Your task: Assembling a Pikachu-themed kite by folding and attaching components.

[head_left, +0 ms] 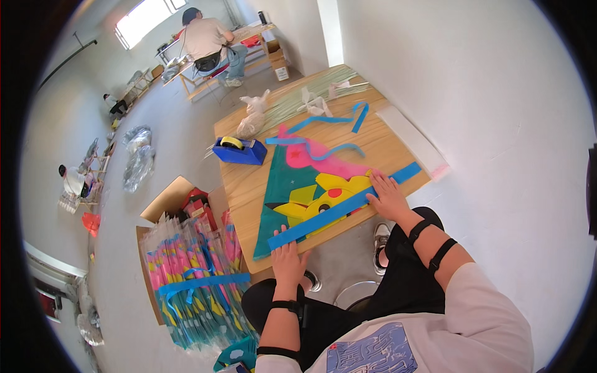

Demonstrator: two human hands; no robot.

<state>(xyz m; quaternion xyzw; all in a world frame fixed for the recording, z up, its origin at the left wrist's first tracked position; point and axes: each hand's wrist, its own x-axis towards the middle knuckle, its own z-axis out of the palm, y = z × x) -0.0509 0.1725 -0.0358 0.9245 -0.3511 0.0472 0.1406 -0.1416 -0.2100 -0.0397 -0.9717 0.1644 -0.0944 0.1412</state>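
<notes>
Evidently, the blue strip (336,211) lay slantwise across the teal, pink and yellow printed sheet (289,177), along the near edge of the wooden table (244,193). The right hand (387,198) lay over the strip toward its right end, fingers stretched out, thumb apart. The left hand (287,264) touched its other end near the table's near-left corner; whether it pinched could not be told. A blue tape dispenser (239,153) stood at the left edge, thin sticks (292,102) lay toward the far edge, and packed sleeves (199,311) filled a floor carton (166,198).
</notes>
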